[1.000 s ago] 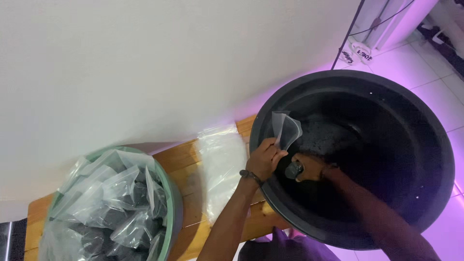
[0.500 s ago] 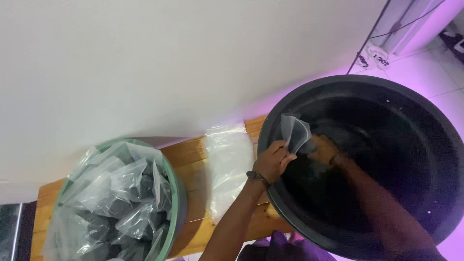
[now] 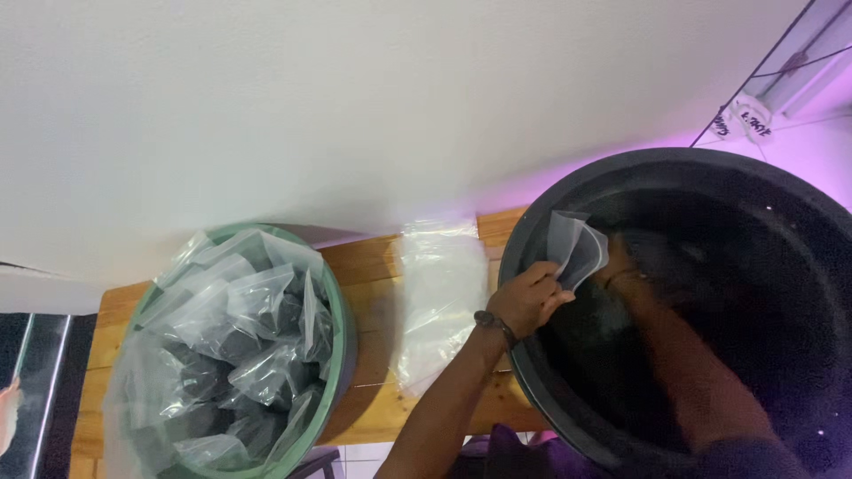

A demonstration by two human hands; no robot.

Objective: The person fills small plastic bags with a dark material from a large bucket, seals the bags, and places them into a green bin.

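My left hand [image 3: 525,300] pinches a small clear plastic bag [image 3: 575,249] and holds it open and upright just inside the near rim of a large black tub [image 3: 532,222]. My right arm reaches into the tub from the lower right. My right hand [image 3: 632,266] sits low in the dark interior right behind the bag, with a thin band at its wrist. It is too dim to tell whether it grips anything. The tub holds dark material.
A stack of empty clear bags [image 3: 439,302] lies on the wooden bench [image 3: 373,266] between the tub and a green bucket [image 3: 342,337]. The bucket is piled with several clear bags of dark material [image 3: 240,346]. A white wall runs behind, and a wire rack [image 3: 772,71] stands at the top right.
My right hand has moved from beside the bag's lower edge to deeper in the tub behind the bag. My left hand keeps the bag open at the rim.
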